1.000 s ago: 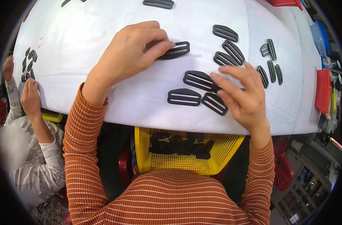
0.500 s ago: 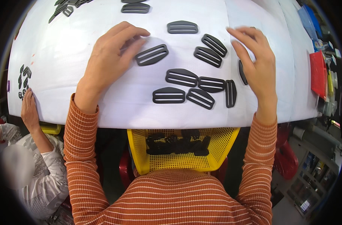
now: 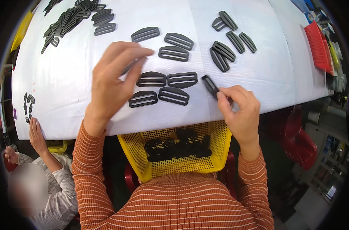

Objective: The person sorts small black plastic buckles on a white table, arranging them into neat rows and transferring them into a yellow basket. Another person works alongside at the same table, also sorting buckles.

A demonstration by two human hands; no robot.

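Black plastic slide buckles with two slots lie on the white table. A slide buckle [image 3: 209, 84] is pinched by one end between the thumb and fingers of my right hand [image 3: 241, 113], tilted near the table's front edge. My left hand [image 3: 115, 76], thumb and fingers apart, hovers over the left side of the middle group and holds nothing visible. One slide buckle [image 3: 127, 68] shows partly behind its fingers. Beside it, a front group includes a slide buckle [image 3: 173, 96] and a slide buckle [image 3: 182, 80]. Behind these lies another slide buckle [image 3: 173, 53].
Several loose buckles [image 3: 235, 42] lie to the right, and a large pile [image 3: 69, 21] is at the far left. A yellow basket [image 3: 140, 165] of black parts sits at my lap. A co-worker's hand [image 3: 37, 136] touches small black pieces at left; a red basket [image 3: 316, 46] stands far right.
My right hand has come down and toward me and now grips a slide buckle. My left hand stays raised over the buckles. The view has shifted, showing more of the far pile.
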